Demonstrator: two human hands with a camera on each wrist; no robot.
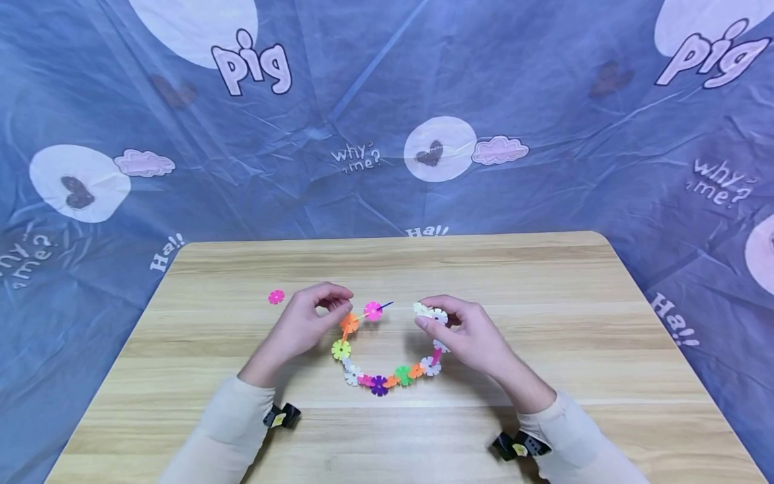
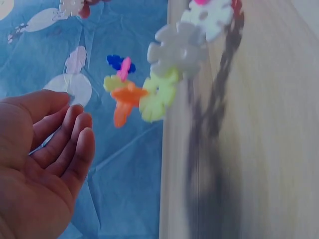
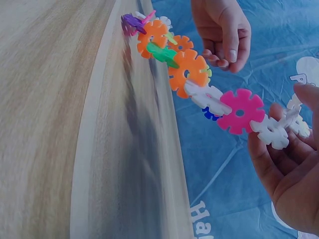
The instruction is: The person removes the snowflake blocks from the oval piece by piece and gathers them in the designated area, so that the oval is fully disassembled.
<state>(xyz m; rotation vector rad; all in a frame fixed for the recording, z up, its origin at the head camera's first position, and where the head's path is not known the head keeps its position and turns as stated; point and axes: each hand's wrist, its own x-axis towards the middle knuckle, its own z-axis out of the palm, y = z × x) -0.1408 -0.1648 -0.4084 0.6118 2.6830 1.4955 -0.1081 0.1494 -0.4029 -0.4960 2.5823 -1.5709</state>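
Observation:
A curved chain of slotted plastic snowflake discs, with a purple disc (image 1: 379,385) at its lowest bend, hangs above the wooden table. My right hand (image 1: 462,331) grips its white end, beside a magenta disc (image 3: 241,112). At the other end are an orange disc (image 1: 349,323), a thin yellow edge, a pink disc (image 1: 373,310) and a blue disc (image 2: 114,61). My left hand (image 1: 307,321) is beside that end, its fingers loosely bent. A gap shows between it and the chain in the left wrist view, and it holds nothing.
A loose pink disc (image 1: 276,296) lies on the wooden table (image 1: 387,444), left of my left hand. A blue printed cloth (image 1: 338,202) hangs behind the table and down both sides. Dark wrist cameras (image 1: 283,415) are strapped to both sleeves.

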